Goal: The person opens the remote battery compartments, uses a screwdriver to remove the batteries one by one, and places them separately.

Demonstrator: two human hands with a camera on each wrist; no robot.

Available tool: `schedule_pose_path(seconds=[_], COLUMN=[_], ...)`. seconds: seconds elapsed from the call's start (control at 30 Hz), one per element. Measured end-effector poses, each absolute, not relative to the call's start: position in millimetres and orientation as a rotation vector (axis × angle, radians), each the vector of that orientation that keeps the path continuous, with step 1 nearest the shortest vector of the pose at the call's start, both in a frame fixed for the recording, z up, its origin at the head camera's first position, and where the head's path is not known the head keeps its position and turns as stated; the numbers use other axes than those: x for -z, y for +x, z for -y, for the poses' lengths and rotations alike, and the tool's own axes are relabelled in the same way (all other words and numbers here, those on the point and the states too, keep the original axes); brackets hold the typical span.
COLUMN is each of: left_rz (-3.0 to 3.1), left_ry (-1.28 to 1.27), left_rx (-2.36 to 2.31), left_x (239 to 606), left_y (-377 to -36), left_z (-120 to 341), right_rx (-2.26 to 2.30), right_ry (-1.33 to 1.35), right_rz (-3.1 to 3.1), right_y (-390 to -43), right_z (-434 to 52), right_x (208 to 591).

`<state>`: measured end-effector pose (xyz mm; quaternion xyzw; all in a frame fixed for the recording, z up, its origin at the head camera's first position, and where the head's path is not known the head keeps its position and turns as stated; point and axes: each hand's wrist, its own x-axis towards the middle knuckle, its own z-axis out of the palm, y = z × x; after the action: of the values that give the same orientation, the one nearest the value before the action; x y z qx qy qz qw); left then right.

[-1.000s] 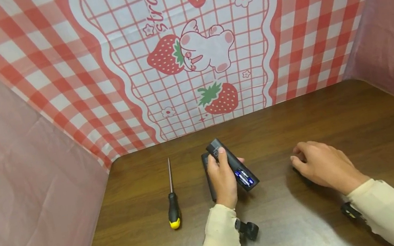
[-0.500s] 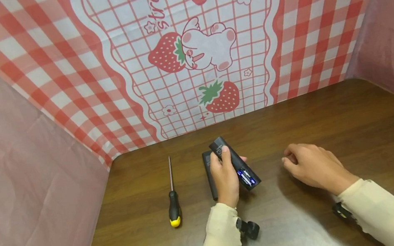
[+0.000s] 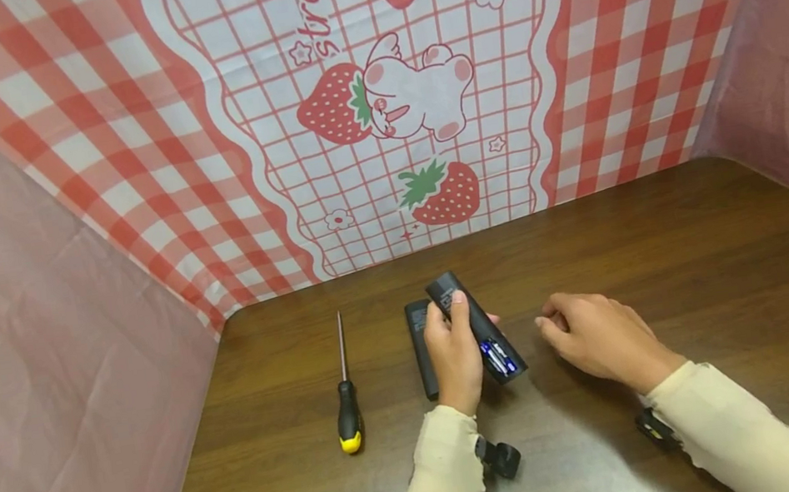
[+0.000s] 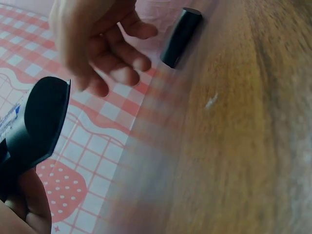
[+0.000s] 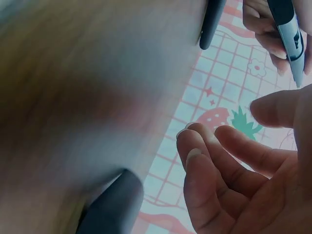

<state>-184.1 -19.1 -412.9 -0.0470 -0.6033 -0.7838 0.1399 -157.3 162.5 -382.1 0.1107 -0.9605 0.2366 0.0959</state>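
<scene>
Centrally, a black oblong plastic remote control (image 3: 476,327) with its back cover off sits in the left hand (image 3: 454,359), fingers and thumb curled round its body so that the open compartment, where blue-labelled batteries (image 3: 497,356) show, is tilted up toward the person; the near end points to about five o'clock and the far end to eleven, lifted off the dark brown wood-grain table (image 3: 706,253). That hold reads as a way to keep the open compartment facing the other hand. At about three o'clock from the remote, the right hand (image 3: 597,339) hovers just above the table with its fingers loosely bent and spread, pinching nothing that can be seen; the right wrist view shows the fingertips (image 5: 195,146) apart and bare. Just beside the left hand at nine o'clock lies a flat black strip (image 3: 420,347), probably the detached cover, laid parallel on the table within easy reach. Farther out at nine o'clock rests a slim screwdriver with a black and yellow handle (image 3: 344,396), shaft pointing to twelve, well apart from both hands. Behind everything, at twelve o'clock, stands a red-and-white checked backdrop printed with strawberries (image 3: 420,108).
</scene>
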Motion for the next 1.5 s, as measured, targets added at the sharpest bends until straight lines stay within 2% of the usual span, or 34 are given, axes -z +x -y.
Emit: schedule_pose_path(seconds=[0.47, 0.83, 1.5], left_rz=[1.806, 1.899, 1.843], left_ry=[-0.138, -0.086, -0.102], left_rx=[2.234, 2.077, 2.120], left_x=[412.3, 411.9, 412.1], left_y=[-182.7, -179.0, -179.7], left_z=[20.7, 21.4, 19.5], right_rx=[-0.742, -1.281, -1.119], right_ry=[0.403, 0.399, 0.526], right_rz=[2.781, 2.783, 2.747], right_y=[-168.7, -176.7, -187.2], right_z=[-140.1, -125.7, -116.9], right_x=[382.9, 387.1, 391.0])
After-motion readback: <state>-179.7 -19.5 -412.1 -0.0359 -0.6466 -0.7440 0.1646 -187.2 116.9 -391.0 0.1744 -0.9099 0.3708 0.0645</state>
